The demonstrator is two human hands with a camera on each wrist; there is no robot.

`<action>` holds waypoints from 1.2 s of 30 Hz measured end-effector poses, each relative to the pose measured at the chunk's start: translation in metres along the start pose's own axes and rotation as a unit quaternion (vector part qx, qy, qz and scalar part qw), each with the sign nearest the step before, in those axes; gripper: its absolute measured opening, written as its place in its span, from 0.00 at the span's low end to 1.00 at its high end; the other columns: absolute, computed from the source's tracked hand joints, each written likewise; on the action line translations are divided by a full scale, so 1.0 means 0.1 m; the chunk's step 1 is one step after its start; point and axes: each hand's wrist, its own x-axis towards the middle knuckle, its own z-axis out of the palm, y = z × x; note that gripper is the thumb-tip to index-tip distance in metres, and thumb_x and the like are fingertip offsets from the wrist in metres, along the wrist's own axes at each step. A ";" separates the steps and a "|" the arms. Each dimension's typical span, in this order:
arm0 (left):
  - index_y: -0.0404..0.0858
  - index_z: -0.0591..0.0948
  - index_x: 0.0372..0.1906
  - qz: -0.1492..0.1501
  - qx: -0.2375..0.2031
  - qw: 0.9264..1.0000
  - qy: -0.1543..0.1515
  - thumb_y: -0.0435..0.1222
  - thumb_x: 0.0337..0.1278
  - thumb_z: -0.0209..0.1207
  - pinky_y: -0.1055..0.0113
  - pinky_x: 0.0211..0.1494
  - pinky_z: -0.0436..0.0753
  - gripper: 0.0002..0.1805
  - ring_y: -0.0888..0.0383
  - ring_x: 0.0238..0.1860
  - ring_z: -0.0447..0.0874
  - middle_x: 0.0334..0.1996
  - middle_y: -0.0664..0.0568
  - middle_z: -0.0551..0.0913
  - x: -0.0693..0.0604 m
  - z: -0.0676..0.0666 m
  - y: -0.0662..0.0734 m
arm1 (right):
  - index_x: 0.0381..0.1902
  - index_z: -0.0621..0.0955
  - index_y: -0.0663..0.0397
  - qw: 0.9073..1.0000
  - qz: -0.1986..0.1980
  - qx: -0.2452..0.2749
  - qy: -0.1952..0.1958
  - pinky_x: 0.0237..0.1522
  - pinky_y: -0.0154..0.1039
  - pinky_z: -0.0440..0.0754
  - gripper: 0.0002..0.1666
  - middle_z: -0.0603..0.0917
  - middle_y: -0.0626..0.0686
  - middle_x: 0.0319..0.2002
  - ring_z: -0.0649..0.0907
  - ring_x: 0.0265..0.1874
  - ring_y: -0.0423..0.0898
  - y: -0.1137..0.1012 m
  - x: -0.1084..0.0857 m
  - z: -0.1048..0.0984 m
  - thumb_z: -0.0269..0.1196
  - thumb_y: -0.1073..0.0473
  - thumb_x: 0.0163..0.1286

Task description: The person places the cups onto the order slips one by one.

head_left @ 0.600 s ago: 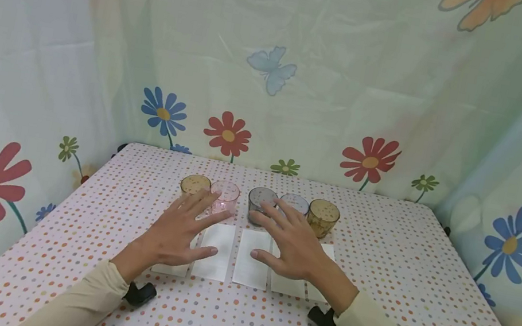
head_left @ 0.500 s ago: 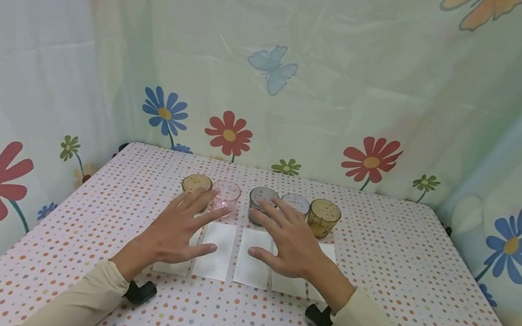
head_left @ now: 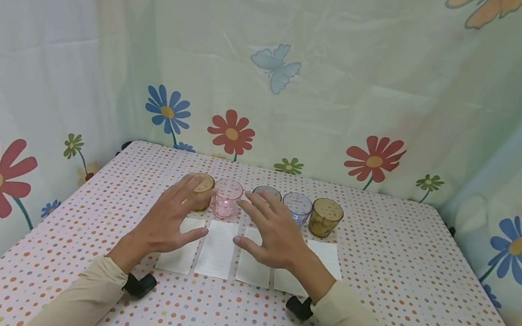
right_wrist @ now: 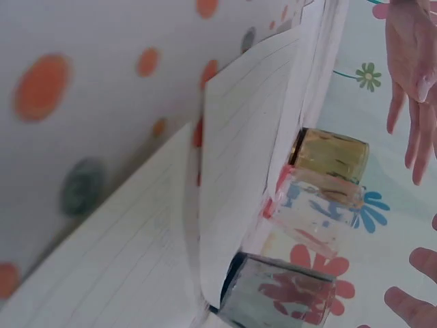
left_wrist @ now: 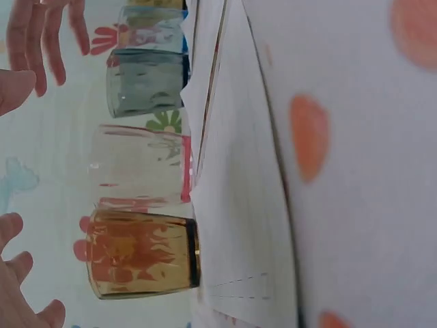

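My left hand (head_left: 166, 221) hovers with spread, nearly straight fingers in front of an amber glass tumbler (head_left: 202, 199) and a pink tumbler (head_left: 226, 199). Its fingertips overlap the amber one in the head view, but the left wrist view shows those fingers (left_wrist: 19, 290) apart from the glass (left_wrist: 143, 253). To the right, my right hand (head_left: 275, 236) is held over white lined paper slips, fingers loosely extended. It partly covers a grey tumbler (head_left: 267, 192), seen more fully in the right wrist view (right_wrist: 280, 290). Neither hand holds anything.
A pale blue tumbler (head_left: 298, 204) and another amber tumbler (head_left: 326, 219) continue the row rightward. Several paper slips (head_left: 216, 254) lie in front of the glasses on the dotted tablecloth (head_left: 212, 323). Floral curtains (head_left: 197, 47) enclose the back and sides.
Both hands have shifted left, the right hand farther, exposing more of the blue tumbler and the right-hand slips. The head view has turned slightly. The tumblers keep their places.
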 end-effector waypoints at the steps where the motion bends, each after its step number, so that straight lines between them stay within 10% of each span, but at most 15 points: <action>1: 0.55 0.62 0.78 -0.007 -0.006 1.000 0.002 0.59 0.56 0.59 0.32 0.72 0.58 0.44 0.39 0.79 0.49 0.80 0.45 0.55 -0.01 0.00 -0.02 | 0.73 0.71 0.49 1.000 0.000 0.000 0.001 0.69 0.62 0.68 0.43 0.72 0.57 0.72 0.69 0.71 0.61 -0.01 0.02 0.01 0.63 0.35 0.66; 19: 0.52 0.54 0.81 -0.105 -0.140 0.985 0.002 0.52 0.57 0.62 0.26 0.70 0.52 0.48 0.37 0.80 0.42 0.82 0.44 0.46 -0.11 0.08 -0.24 | 0.76 0.67 0.50 0.997 0.045 0.044 -0.048 0.72 0.62 0.63 0.45 0.68 0.55 0.75 0.66 0.74 0.60 -0.08 0.32 0.17 0.58 0.33 0.69; 36: 0.52 0.38 0.83 -0.181 -0.299 0.937 -0.016 0.47 0.60 0.60 0.26 0.72 0.44 0.55 0.36 0.81 0.34 0.83 0.45 0.36 -0.18 0.14 -0.33 | 0.77 0.65 0.55 0.993 0.077 0.060 -0.073 0.73 0.62 0.61 0.48 0.65 0.55 0.77 0.59 0.77 0.59 -0.27 0.73 0.26 0.60 0.35 0.68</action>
